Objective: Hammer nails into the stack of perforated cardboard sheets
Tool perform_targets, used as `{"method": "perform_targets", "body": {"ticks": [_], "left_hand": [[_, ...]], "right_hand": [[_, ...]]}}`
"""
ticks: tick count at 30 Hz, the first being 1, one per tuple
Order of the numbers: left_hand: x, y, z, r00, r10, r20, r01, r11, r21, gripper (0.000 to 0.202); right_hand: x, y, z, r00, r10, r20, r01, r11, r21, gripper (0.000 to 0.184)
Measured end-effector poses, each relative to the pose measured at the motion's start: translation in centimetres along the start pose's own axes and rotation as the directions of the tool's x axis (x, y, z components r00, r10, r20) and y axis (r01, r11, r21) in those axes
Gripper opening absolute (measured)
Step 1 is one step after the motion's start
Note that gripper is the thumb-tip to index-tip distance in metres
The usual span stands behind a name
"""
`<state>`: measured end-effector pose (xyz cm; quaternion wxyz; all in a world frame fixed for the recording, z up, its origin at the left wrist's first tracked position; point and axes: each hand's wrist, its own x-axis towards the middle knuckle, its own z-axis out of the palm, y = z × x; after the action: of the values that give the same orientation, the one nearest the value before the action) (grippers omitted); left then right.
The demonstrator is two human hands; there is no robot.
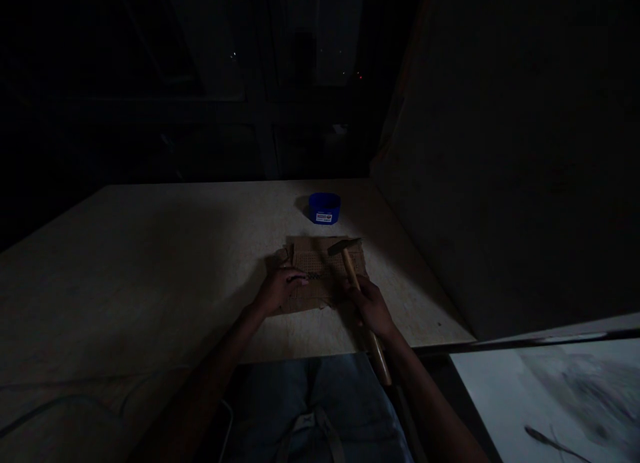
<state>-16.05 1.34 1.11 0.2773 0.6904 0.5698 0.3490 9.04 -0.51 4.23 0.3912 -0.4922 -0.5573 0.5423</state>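
My right hand (pixel 373 306) is wrapped round the wooden handle of a hammer (pixel 377 360). The metal head of the hammer is raised over the right part of a worn piece of cardboard (pixel 307 302) on the table. At the left side of the cardboard is my left hand (pixel 279 290), its fingers drawn together at a thin dark object too dim to identify. Just right of those fingertips, a short row of small dark bits (pixel 313 276) lies on the cardboard, which has a grid-like pattern.
A blue plastic tub (pixel 325 208) with a white label stands behind the cardboard on the pale tabletop (pixel 165 250). A dark upright panel (pixel 525 183) borders the table's right side. Lower right, a cable (pixel 545 438) lies on a white surface. The room is very dark.
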Motion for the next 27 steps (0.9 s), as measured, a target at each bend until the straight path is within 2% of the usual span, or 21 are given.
{"method": "perform_targets", "body": {"ticks": [11, 14, 16, 18, 22, 27], "left_hand": [[-0.5, -1.0, 1.3, 0.999, -0.023, -0.028, 0.023, 1.000, -0.019, 0.022], [-0.4, -1.4, 1.6, 0.999, -0.032, -0.022, 0.031, 0.998, -0.051, 0.020], [-0.3, -1.7, 1.8, 0.998, -0.052, -0.019, 0.051, 0.997, -0.055, 0.018], [0.0, -2.0, 2.0, 0.998, -0.069, -0.001, 0.069, 0.996, -0.057, 0.018], [0.4, -2.7, 2.4, 0.995, -0.097, -0.001, 0.097, 0.995, -0.021, 0.015], [0.6, -3.0, 2.6, 0.995, -0.095, -0.041, 0.095, 0.995, -0.016, 0.026]], "right_hand": [[-0.6, 0.2, 1.2, 0.994, 0.060, 0.093, -0.059, 0.998, -0.013, 0.038], [-0.9, -0.5, 1.1, 0.992, -0.025, 0.128, 0.044, 0.988, -0.146, 0.034], [-1.3, -1.3, 1.0, 0.975, -0.131, 0.182, 0.176, 0.950, -0.258, 0.029], [-1.8, -2.1, 1.1, 0.954, -0.170, 0.246, 0.250, 0.906, -0.343, 0.025], [-2.5, -3.1, 1.9, 0.951, -0.093, 0.293, 0.223, 0.866, -0.448, 0.025], [-2.5, -2.9, 2.9, 0.961, -0.039, 0.273, 0.180, 0.840, -0.512, 0.022]]}}
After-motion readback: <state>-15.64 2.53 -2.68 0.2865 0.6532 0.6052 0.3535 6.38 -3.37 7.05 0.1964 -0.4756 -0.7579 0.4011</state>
